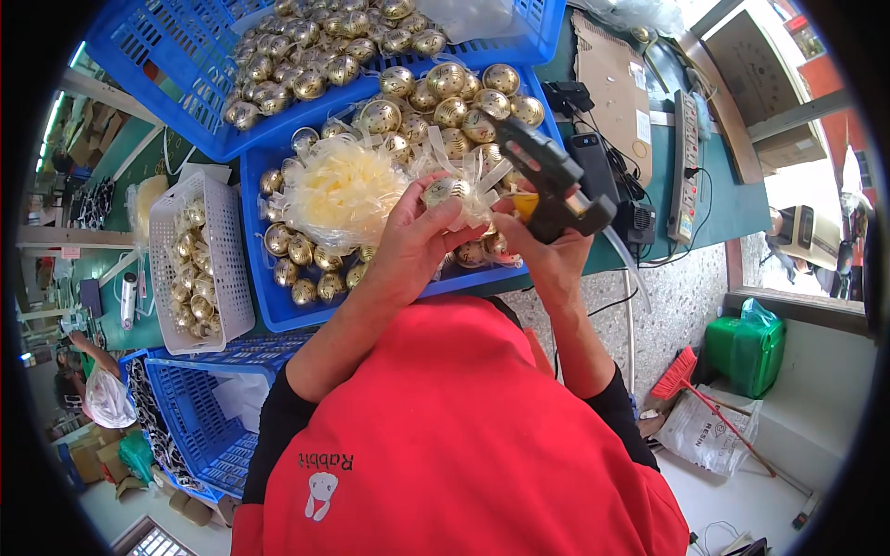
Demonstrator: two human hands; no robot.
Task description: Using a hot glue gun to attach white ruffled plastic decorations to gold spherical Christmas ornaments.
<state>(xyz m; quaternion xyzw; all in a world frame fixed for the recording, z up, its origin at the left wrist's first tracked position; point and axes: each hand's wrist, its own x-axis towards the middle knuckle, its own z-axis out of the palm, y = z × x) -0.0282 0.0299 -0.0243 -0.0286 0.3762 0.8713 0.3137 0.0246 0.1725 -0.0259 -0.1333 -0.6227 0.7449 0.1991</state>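
Note:
My left hand (400, 243) is closed on a gold ball ornament (448, 192), which it holds up over the blue crate. A sheer pale ribbon bow (482, 193) sits at the ball's right side. My right hand (556, 264) grips a black glue gun (542, 167), its body tilted up to the left and a clear glue stick (632, 269) trailing from its back. The right fingertips are close to the bow; whether they touch it I cannot tell. Left of my hands, a clear bag of cream ribbon bows (345, 190) lies on several gold balls (326, 283).
The blue crate (278, 315) stands before me, with another blue crate (199, 125) of gold balls behind it. A white basket (222, 310) stands left. Cardboard (612, 102), cables and a power strip (684, 171) lie right. Lower right are a red broom (675, 372) and a green container (746, 352).

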